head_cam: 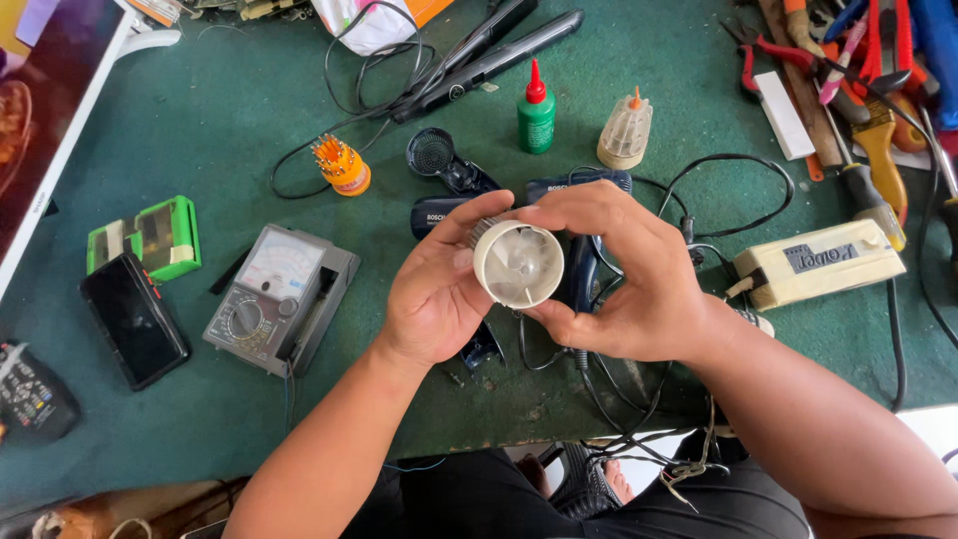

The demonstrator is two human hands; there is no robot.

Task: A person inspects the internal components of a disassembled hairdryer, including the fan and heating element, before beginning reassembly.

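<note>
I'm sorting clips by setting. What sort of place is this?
Most likely a small electronics repair bench. An analog multimeter lies on the green table, hand tools are piled at the right, and both hands hold a round cream part of an opened appliance.

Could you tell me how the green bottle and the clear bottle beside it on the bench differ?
The green bottle is opaque green with a red pointed cap; the clear bottle is see-through and pale with a small orange tip. The green bottle is narrow and straight-sided, while the clear bottle is broader and dome-shaped. Both stand upright on the green bench top, side by side and apart, beyond the left hand and right hand, which touch neither.
</note>
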